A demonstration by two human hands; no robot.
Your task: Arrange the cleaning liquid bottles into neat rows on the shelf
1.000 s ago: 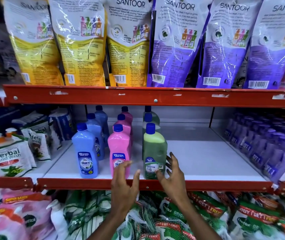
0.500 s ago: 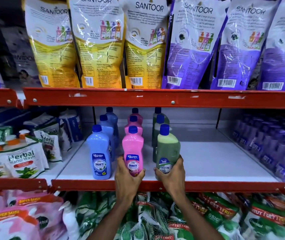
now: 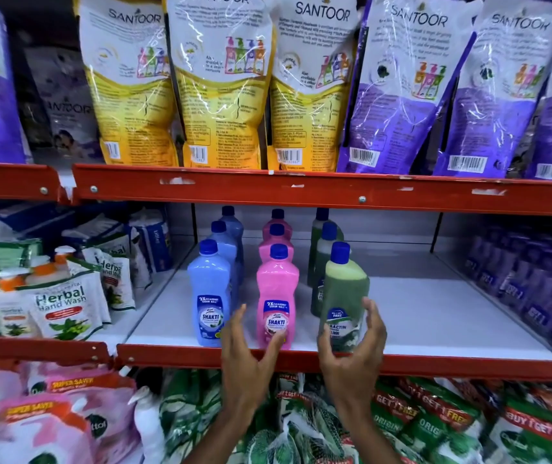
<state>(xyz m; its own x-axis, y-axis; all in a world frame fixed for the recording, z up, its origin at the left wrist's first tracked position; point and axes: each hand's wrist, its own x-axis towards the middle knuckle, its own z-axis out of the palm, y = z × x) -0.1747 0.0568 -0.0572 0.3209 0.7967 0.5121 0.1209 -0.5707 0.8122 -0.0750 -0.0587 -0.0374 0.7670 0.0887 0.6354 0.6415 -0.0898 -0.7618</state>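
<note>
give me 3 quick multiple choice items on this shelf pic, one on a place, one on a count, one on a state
1. The front pink bottle stands:
A. between the blue and green fronts
B. at the far left
C. on the top shelf

2. How many rows of bottles?
A. two
B. three
C. five

3. The front green bottle is:
A. lying flat
B. upright
C. tilted

Answers:
1 A: front blue bottle on its left, green on its right.
2 B: blue, pink and green rows.
3 C: it leans left inside the cupped right hand; the left hand is open.

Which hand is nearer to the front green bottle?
Right. The right hand curls around the front green bottle's base, fingers on both sides; the left hand is by the front pink bottle.
</note>
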